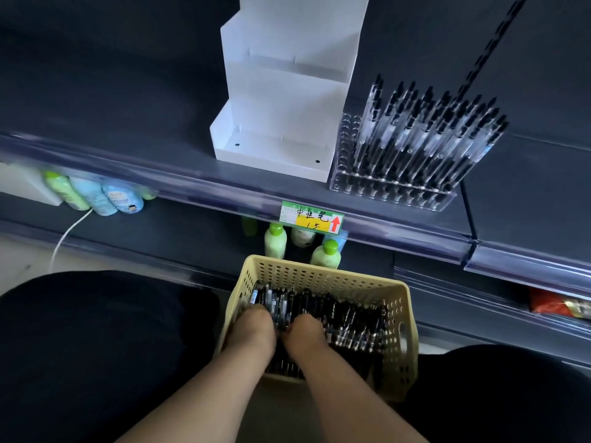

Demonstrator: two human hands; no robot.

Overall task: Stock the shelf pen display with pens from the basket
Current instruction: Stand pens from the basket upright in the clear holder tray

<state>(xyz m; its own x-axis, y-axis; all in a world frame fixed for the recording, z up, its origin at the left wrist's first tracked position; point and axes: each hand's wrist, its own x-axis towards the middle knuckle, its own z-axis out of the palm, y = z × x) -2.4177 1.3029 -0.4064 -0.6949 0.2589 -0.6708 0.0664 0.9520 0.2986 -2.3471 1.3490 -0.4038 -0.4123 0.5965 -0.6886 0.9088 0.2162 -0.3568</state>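
Between our dark-clothed legs [80, 346], our left hand [252, 327] and right hand [305, 330] sit side by side, knuckles up, in the left part of the basket [406, 318]. The fingers of both hands go down into the loose pens [348, 321] and are hidden, so we cannot tell whether either hand grips pens or only rakes through them. We judge that the paired position serves to gather an aligned bundle rather than single pieces. The basket sits low in front of the shelving, which keeps the lift to the display short.

Along the shelving, from the left:

- **Lower shelf, left:** pale bottles [96, 195] stand under the rail, beside a white cable [68, 238].
- **Upper shelf [112, 123]:** a white tiered stand [281, 116] stands with all visible tiers bare.
- **Rail below the stand:** a price tag [311, 219] carries a red arrow pointing up.
- **Just beside the stand:** the clear pen display [393, 188] holds upright black pens [428, 132]. Its leftmost holes [347, 139] are unfilled.
- **Lower shelf, far right:** a red packet [556, 303] shows.
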